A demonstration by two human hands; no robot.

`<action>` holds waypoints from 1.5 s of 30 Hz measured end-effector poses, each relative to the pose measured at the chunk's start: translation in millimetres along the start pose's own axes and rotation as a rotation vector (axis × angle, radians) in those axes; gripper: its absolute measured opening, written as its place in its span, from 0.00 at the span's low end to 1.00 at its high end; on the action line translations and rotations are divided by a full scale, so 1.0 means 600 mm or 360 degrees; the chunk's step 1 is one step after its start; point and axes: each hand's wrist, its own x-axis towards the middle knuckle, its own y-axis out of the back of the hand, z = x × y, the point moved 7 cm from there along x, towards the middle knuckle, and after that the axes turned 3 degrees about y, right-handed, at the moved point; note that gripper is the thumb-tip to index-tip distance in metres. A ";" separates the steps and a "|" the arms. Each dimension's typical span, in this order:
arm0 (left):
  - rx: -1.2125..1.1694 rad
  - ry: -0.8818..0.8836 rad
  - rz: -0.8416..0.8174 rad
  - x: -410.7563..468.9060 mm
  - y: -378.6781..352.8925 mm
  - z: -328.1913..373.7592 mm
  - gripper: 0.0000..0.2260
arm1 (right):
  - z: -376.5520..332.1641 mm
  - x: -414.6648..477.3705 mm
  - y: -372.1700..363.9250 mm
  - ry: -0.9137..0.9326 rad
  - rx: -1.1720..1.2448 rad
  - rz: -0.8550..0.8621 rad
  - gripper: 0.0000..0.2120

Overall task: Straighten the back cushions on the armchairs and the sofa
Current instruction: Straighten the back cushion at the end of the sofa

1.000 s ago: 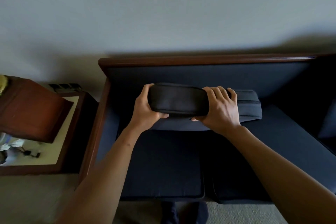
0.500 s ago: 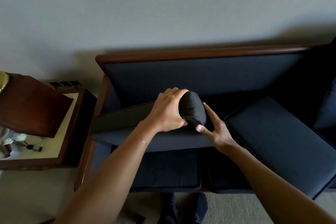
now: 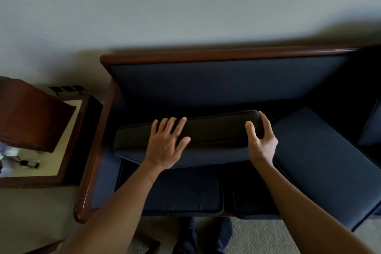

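A dark blue back cushion (image 3: 212, 132) lies lengthways across the left seat of the sofa (image 3: 206, 55), a little in front of the backrest. My left hand (image 3: 167, 142) rests flat on its top edge with fingers spread. My right hand (image 3: 260, 138) cups the cushion's right end, thumb in front and fingers behind. A second loose cushion (image 3: 317, 150) lies slanted on the right seat, partly over the front edge.
A wooden side table (image 3: 68, 179) with a glass top stands left of the sofa's wooden arm (image 3: 92, 161), with a brown lampshade (image 3: 31, 115) above it. Another blue cushion (image 3: 371, 126) shows at the far right. My feet (image 3: 204, 235) stand on beige carpet.
The cushion was first held up by both hands, then turned and laid along the left seat. My left hand went from gripping its end to lying flat; my right hand moved to its right end.
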 end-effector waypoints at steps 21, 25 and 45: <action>-0.1728 0.1998 0.0879 -0.081 -0.030 -0.233 0.23 | 0.027 0.054 -0.054 0.0015 -0.0260 0.0360 0.25; -0.1792 0.2192 0.1039 -0.044 -0.030 -0.257 0.18 | -0.005 0.081 -0.077 -0.0083 -0.0268 0.0349 0.26; -0.1691 0.1916 0.1095 0.225 0.045 -0.562 0.18 | -0.166 0.237 -0.360 -0.0021 -0.0189 0.0340 0.24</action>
